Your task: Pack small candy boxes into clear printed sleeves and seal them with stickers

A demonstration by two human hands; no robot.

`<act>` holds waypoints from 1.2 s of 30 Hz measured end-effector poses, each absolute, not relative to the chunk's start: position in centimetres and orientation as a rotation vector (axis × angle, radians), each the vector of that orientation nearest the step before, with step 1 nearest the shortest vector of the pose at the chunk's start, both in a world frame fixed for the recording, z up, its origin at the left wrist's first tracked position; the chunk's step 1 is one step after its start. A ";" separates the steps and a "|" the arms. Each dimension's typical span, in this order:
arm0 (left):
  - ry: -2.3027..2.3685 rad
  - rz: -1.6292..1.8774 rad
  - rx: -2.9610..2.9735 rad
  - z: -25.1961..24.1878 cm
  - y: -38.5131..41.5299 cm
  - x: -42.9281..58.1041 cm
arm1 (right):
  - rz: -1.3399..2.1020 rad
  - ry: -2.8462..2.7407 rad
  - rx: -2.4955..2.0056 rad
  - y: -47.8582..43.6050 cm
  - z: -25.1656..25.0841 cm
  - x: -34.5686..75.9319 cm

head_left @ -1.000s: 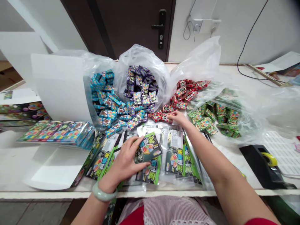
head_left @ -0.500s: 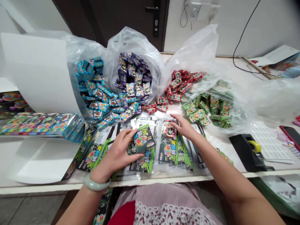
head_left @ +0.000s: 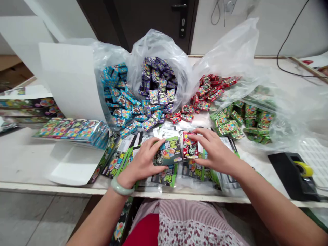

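Observation:
My left hand (head_left: 145, 159), with a pale bangle on its wrist, grips a flat black-and-green printed packet (head_left: 169, 151) between thumb and fingers. Close by on the right, my right hand (head_left: 212, 150) holds a small red candy packet (head_left: 190, 145) by its right side, right next to the flat packet's edge. Beneath both hands lie several more black-and-green packets (head_left: 165, 176) in clear sleeves, overlapping along the front of the table.
Behind the hands, clear plastic bags spill blue (head_left: 123, 102), purple (head_left: 160, 83), red (head_left: 211, 90) and green small packets (head_left: 228, 123). An open display box (head_left: 74, 131) stands at left. A black tape dispenser (head_left: 292, 176) sits at right near the table edge (head_left: 205, 198).
My right hand has taken hold of the small red packet and lifted it beside the flat packet in my left hand. The view has shifted left.

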State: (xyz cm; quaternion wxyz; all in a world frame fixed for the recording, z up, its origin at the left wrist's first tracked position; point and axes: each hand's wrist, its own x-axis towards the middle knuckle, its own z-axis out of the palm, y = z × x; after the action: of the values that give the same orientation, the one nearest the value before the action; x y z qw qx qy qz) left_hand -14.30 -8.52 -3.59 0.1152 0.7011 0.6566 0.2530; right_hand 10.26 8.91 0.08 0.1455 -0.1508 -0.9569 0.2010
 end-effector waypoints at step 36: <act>2.077 0.921 1.869 -3.1 -13.1 -16.9 | 1.057 -2.469 -0.526 9.9 -1.9 -1.4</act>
State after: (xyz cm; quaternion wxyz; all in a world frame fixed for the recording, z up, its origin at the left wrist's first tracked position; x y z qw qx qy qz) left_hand -16.87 -13.12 -3.14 0.0998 0.6320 0.7025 0.3116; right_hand -1.39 9.86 -1.87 0.2010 -0.1881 -0.8838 0.3784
